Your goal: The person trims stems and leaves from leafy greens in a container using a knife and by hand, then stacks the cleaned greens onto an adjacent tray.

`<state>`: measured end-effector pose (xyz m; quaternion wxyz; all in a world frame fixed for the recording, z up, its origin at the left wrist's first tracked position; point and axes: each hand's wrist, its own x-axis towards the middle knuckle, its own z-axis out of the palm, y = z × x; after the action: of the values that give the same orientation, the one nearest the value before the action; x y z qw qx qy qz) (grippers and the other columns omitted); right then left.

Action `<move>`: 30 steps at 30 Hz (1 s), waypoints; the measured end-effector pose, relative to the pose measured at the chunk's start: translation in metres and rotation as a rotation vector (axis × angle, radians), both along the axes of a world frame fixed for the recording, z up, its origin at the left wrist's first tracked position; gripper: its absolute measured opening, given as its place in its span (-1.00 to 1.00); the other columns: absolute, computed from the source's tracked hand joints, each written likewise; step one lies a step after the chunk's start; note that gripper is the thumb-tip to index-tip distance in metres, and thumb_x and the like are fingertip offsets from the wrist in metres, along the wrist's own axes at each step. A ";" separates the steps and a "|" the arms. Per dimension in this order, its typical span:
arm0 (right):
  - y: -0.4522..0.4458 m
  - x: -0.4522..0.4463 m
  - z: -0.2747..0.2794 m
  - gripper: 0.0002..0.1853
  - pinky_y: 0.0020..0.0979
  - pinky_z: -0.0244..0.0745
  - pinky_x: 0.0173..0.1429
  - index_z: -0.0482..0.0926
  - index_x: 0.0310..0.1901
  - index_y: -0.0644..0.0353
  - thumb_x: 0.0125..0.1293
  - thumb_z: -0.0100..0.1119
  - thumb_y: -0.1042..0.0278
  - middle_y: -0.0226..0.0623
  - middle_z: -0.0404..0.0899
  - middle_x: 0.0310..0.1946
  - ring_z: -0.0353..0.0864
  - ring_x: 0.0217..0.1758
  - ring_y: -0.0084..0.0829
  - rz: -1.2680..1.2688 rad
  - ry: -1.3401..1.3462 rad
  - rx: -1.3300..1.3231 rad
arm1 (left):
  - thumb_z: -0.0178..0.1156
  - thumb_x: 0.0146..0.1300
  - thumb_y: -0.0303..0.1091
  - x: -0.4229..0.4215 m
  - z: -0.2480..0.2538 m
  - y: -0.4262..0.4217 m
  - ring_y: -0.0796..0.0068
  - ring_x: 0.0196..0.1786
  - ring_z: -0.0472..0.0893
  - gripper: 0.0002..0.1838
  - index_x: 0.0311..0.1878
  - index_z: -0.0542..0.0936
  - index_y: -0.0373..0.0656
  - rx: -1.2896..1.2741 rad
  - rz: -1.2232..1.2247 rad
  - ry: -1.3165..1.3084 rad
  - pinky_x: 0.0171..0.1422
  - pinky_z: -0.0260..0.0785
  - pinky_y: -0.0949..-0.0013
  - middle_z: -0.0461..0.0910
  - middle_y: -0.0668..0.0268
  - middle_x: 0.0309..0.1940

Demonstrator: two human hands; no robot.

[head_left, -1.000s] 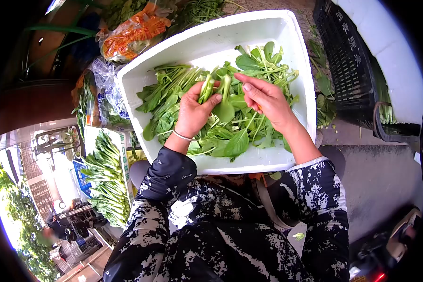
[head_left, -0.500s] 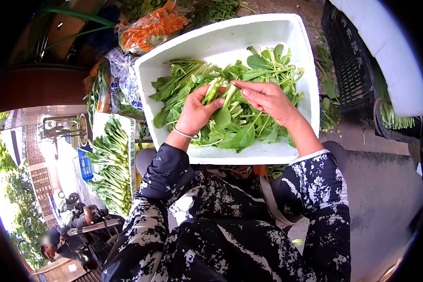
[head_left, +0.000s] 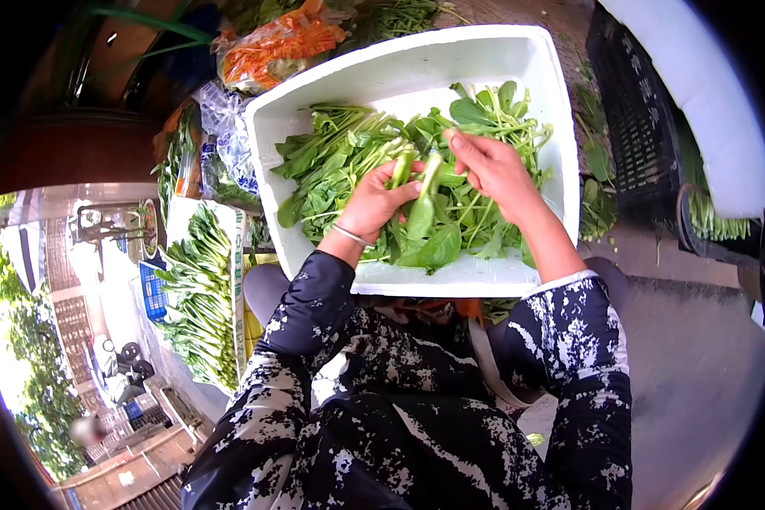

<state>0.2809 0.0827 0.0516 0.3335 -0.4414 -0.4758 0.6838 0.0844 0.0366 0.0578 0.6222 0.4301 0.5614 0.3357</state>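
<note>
My left hand point(head_left: 376, 202) is closed round leafy green stalks, with a bangle at its wrist. One pale-tipped leafy green point(head_left: 428, 200) points up from its thumb side, and a second stalk point(head_left: 403, 167) rises between the fingers. To the right of these tips is my right hand point(head_left: 495, 170), thumb and forefinger pinched together and apart from the stalks. Whatever is in that pinch is too small to make out. Both hands are above a white foam box point(head_left: 416, 59), where loose leafy greens point(head_left: 336, 140) lie heaped.
Bunched long-stemmed greens point(head_left: 202, 297) lie at the left near a blue basket point(head_left: 153, 291). Plastic bags, one orange-marked bag point(head_left: 276, 47) among them, sit behind the box. A black crate point(head_left: 633, 119) and a white foam slab point(head_left: 697, 93) stand at the right.
My right hand has come away from the stalk tip, towards the right. My left hand has shifted slightly right with the greens. At lower left, a person in the background is less visible.
</note>
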 end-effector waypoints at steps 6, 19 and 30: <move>0.000 -0.005 -0.015 -0.64 -0.62 0.23 -0.53 0.57 -0.23 0.36 0.13 0.27 0.17 -0.43 0.54 -0.52 0.36 -0.60 -0.68 0.036 -0.061 0.035 | 0.26 0.10 -0.39 0.011 -0.011 -0.004 0.77 -0.52 0.46 -0.64 0.00 0.50 -0.13 -0.149 0.020 -0.262 -0.56 0.28 0.67 0.56 0.48 -0.32; 0.005 -0.007 -0.029 -0.59 -0.59 0.27 -0.54 0.51 -0.09 0.38 0.14 0.26 0.22 -0.41 0.50 -0.56 0.35 -0.62 -0.69 -0.043 -0.105 0.059 | 0.27 -0.10 -0.05 -0.082 -0.045 0.098 0.25 -0.27 0.62 -0.42 0.02 0.51 -0.10 0.149 -0.203 1.289 -0.15 0.47 0.29 0.62 0.15 -0.28; 0.013 0.002 -0.038 -0.64 -0.58 0.23 -0.50 0.53 -0.15 0.37 0.15 0.23 0.23 -0.46 0.46 -0.62 0.30 -0.60 -0.68 -0.067 -0.216 0.180 | 0.30 -0.08 0.01 -0.060 -0.050 0.115 0.29 -0.31 0.61 -0.42 0.01 0.54 -0.11 0.313 -0.115 1.059 -0.17 0.44 0.29 0.62 0.16 -0.35</move>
<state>0.2825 0.0955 0.0136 0.3413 -0.4964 -0.5534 0.5751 0.0241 0.1519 0.0075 0.2011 0.6572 0.7166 0.1187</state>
